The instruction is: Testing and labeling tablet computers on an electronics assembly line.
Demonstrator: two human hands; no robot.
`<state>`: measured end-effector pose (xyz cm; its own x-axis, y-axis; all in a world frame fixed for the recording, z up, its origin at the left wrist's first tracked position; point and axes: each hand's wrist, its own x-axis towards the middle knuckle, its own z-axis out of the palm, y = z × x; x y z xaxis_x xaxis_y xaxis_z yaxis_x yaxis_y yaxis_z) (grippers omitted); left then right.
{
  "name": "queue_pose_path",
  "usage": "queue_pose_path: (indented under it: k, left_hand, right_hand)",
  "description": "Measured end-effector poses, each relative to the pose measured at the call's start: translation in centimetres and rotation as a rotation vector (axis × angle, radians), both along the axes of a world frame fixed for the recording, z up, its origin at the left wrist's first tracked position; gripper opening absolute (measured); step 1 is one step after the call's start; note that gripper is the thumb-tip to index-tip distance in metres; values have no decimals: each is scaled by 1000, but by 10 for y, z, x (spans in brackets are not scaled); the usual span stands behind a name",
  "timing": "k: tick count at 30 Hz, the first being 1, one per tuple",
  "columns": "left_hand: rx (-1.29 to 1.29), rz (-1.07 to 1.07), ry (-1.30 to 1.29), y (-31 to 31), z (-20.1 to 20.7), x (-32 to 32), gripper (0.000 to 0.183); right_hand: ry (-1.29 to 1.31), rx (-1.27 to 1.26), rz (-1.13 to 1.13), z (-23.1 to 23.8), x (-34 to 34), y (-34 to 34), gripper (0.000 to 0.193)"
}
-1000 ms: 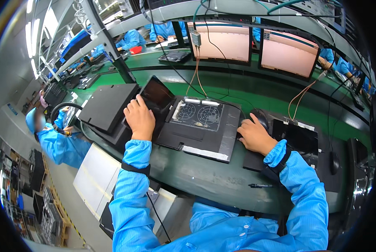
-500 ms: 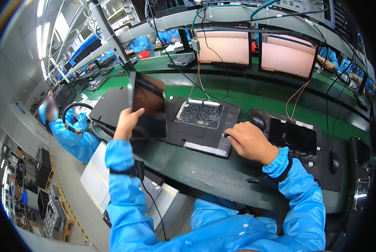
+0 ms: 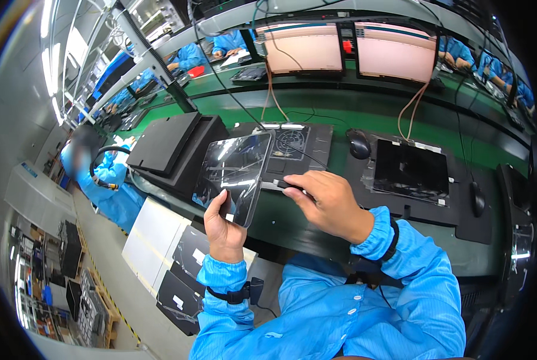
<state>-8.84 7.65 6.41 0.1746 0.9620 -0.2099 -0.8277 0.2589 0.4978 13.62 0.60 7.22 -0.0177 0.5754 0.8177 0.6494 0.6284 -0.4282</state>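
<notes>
My left hand holds a black tablet by its lower edge, lifted above the green bench and tilted, its glossy screen reflecting the lights. My right hand is just right of the tablet, with its fingertips pinched on a small dark plug-like piece close to the tablet's lower right edge. Both arms wear blue sleeves. A thin cable runs behind the tablet toward the black fixture.
A dark mouse and a black pad with a screen lie to the right. Stacked black trays stand at left. Two lit monitors are at the back. A co-worker in blue sits left. White boxes lie below the bench.
My left hand has lifted the tablet off the black fixture and brought it toward me. My right hand has left the mouse area and moved left to the tablet's edge.
</notes>
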Motion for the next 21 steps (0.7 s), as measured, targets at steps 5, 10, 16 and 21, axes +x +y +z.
queue_pose_path:
  k: [5,10,16,21]
  left_hand:
    - [103,-91,21,2,-21,2,19]
    - [96,-58,25,0,-29,5,23]
    - [83,-39,51,0,-30,7,20]
    - [81,-50,74,-1,-31,9,20]
  right_hand:
    - [-13,15,12,-1,1,-1,20]
    - [-49,-17,13,-4,3,-4,19]
    - [-40,-7,-7,-11,5,-1,18]
    - [-71,-49,14,-13,10,3,15]
